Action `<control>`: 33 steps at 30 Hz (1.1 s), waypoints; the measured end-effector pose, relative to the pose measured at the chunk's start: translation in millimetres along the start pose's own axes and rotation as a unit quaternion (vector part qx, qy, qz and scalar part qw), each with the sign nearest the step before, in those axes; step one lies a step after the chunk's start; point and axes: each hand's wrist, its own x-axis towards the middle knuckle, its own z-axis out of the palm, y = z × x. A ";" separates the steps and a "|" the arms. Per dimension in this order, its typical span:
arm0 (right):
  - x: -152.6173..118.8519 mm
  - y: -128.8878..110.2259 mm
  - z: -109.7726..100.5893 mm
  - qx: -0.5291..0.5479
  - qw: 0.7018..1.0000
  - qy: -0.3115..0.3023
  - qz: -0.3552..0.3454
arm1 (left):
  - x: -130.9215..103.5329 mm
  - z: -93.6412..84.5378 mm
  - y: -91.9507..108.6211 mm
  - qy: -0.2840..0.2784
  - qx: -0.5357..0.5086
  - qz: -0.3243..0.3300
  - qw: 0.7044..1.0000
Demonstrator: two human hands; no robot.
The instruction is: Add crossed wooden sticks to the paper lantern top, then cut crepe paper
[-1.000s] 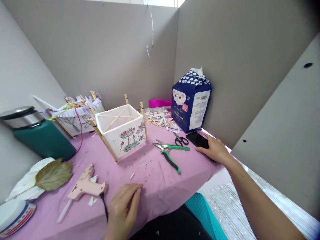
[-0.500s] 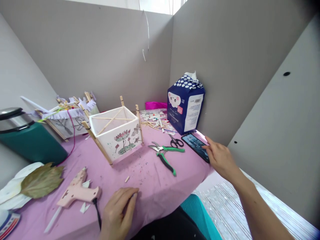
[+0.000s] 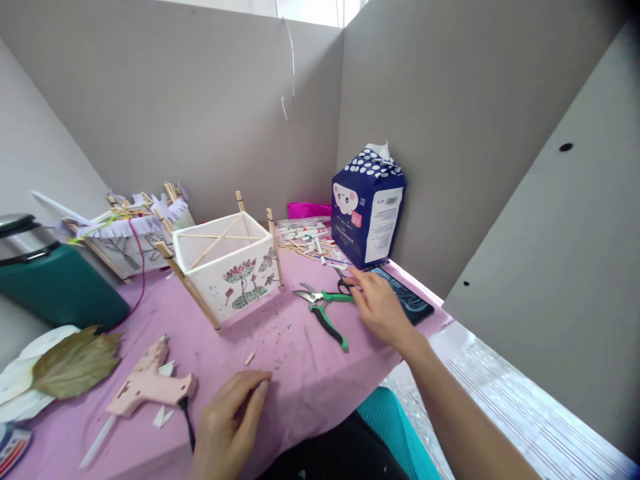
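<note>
My right hand [image 3: 377, 300] reaches over the table with thumb and index finger apart at the handles of the black scissors [image 3: 344, 287], which it partly covers. Just left of its fingertips lie green-and-black pruning shears [image 3: 325, 310], jaws apart. Beyond that hand is a phone [image 3: 413, 300] with its screen lit, partly hidden by the wrist. My left hand [image 3: 233, 413] rests at the table's near edge, fingers curled together and nothing visible in them. A white box frame [image 3: 225, 273] with wooden corner sticks and a printed lotus stands farther back.
A pink glue gun [image 3: 150, 383] lies left of my left hand, near a dried leaf [image 3: 75, 367]. A green bottle [image 3: 60, 287] and a fringed box [image 3: 127, 250] stand at left. Markers [image 3: 305, 233] and a blue tissue pack [image 3: 367, 210] are at the back, by grey partitions.
My right hand has left the phone and moved left to the scissors. The phone lies turned and a little farther right. My left hand has stayed in place.
</note>
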 end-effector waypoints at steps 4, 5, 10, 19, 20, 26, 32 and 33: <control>-6.9 -72.0 8.6 0.159 0.978 -0.030 -0.131 | 14.2 -0.8 15.9 0.066 -0.017 -0.049 0.996; -10.3 -88.0 10.1 0.179 0.968 -0.053 -0.168 | 17.9 -0.7 20.9 0.083 -0.017 -0.044 0.995; -19.8 -136.6 8.0 0.189 0.937 -0.193 -0.223 | 26.7 -6.0 43.1 0.040 -0.092 -0.038 0.994; -23.5 -158.2 9.9 0.601 0.695 -0.391 0.042 | 23.6 -25.3 52.9 -0.013 -0.251 -0.141 0.957; -23.9 -159.4 13.1 0.611 0.695 -0.376 0.055 | 23.7 -24.1 52.2 -0.007 -0.267 -0.149 0.952; -20.2 -160.3 23.1 0.597 0.731 -0.325 0.058 | 26.3 -16.3 47.5 0.021 -0.347 -0.203 0.915; -14.1 -158.8 16.5 0.471 0.836 -0.281 -0.027 | 32.7 -23.1 42.7 0.031 -0.356 -0.214 0.909; -13.3 -158.7 15.5 0.454 0.845 -0.280 -0.042 | 33.6 -24.6 42.0 0.034 -0.346 -0.215 0.912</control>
